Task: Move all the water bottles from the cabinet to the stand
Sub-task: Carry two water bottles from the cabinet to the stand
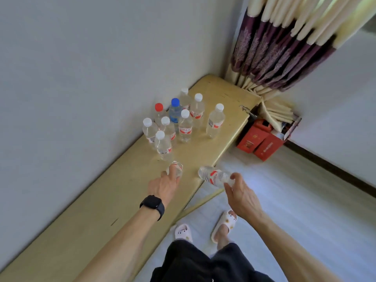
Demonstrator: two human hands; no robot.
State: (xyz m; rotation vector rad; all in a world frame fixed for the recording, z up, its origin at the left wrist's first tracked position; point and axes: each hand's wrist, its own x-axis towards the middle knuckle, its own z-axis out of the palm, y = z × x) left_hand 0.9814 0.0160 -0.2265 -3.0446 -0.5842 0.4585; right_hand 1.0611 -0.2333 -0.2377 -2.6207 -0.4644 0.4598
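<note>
The left hand (162, 186), with a black watch (152, 206) on the wrist, has its fingers curled around a clear plastic bottle (177, 167) from above, just over the smooth yellow surface (122, 190). The right hand (242, 197) pinches the neck end of a second bottle (213, 176), which is tilted almost flat above the rounded near edge. Farther, nine round bottles (185, 127) stand upright close together beside the wall, most with white caps, one with a blue cap (175, 102), one with a red cap (159, 107).

Bottles (185, 127) cluster on the stand (101, 200) along the wall (81, 68), boxes (260, 141) on the floor (295, 200) beside its far end.
</note>
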